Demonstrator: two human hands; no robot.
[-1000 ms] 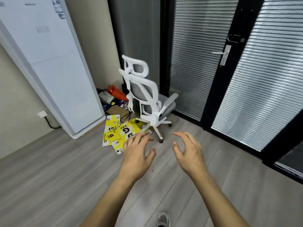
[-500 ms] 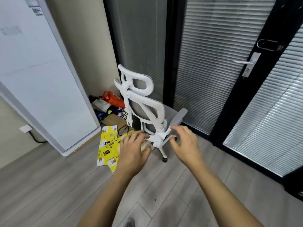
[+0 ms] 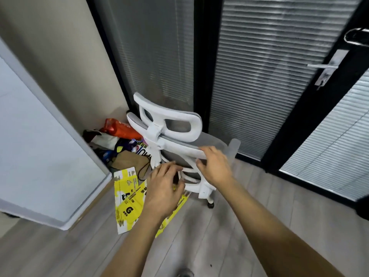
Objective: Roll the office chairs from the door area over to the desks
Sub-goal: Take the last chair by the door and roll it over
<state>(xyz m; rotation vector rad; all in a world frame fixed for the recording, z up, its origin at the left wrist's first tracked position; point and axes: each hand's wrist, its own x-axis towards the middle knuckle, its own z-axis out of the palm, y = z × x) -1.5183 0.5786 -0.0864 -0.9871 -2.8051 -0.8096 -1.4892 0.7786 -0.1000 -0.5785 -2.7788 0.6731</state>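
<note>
- An office corner with a grey wood-look floor (image 3: pixel 60 254), a glass wall with closed blinds (image 3: pixel 259 76) in black frames, and a door with a lever handle (image 3: pixel 321 66) at the right.
- A large white board (image 3: pixel 40 156) leans at the left. Bags (image 3: pixel 119 128) are piled in the corner, and flattened yellow packaging (image 3: pixel 127 198) lies on the floor.
- A white office chair (image 3: pixel 159 136) with a grey mesh back stands by the glass, in the door area. Its back faces the person, and one caster (image 3: pixel 210 204) shows below.
- Compared with a second ago, the person is much closer. The chair fills the middle of the view, and both arms, which hung in the air short of it, now reach the backrest.
- The right hand (image 3: pixel 215 168) is at the top rail of the backrest, with its fingers (image 3: pixel 207 150) bent over the rail and the thumb beneath. The frame is blurred, so whether it already grips cannot be told.
- The left hand (image 3: pixel 163 190) hovers by the lower frame with its fingers (image 3: pixel 167 166) loosely spread, holding nothing.
- The approach appears finished. The next steps are to take hold and roll the chair away, and the packaging near the wheels may snag.
</note>
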